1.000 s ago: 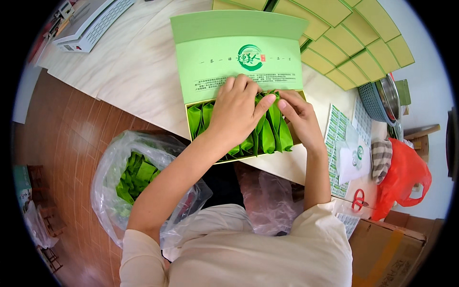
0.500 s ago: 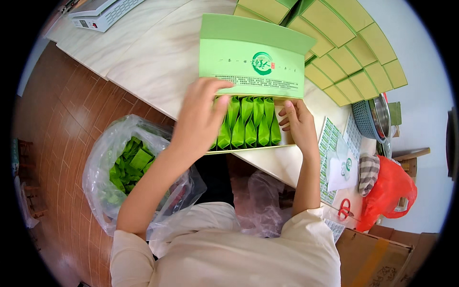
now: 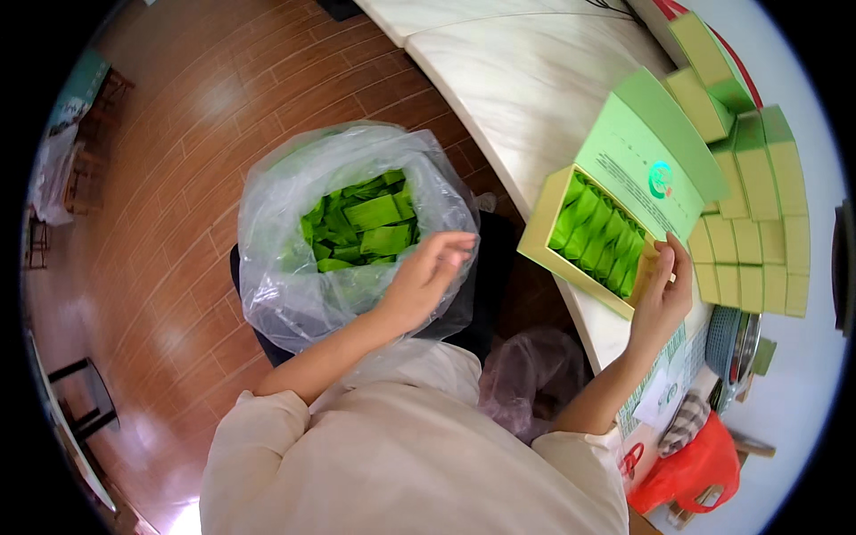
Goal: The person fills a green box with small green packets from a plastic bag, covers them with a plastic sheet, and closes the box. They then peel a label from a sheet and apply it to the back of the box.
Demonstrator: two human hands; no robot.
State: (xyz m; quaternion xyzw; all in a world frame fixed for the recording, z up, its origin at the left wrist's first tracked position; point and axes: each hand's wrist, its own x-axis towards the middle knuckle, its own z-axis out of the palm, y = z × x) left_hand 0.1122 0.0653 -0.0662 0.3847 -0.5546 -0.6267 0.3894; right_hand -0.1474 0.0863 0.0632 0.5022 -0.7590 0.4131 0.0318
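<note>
An open light-green box (image 3: 546,234) lies on the white table's edge, filled with a row of upright green packets (image 3: 599,234); its lid (image 3: 655,147) leans back. My right hand (image 3: 662,292) rests against the box's near right corner, fingers touching the packets' edge. My left hand (image 3: 426,278) hovers empty, fingers loosely apart, at the rim of a clear plastic bag (image 3: 294,267) beside me. That bag holds several loose green packets (image 3: 364,225).
Stacks of closed green boxes (image 3: 758,196) line the table's right side. A metal basket (image 3: 731,334), a striped cloth (image 3: 685,421) and a red bag (image 3: 697,468) lie near my right elbow. A second clear bag (image 3: 528,374) sits in my lap. Wooden floor spreads left.
My left hand has left the box and swung over to the plastic bag. My head has turned left, so the box now sits at the right. My right hand stays at the box.
</note>
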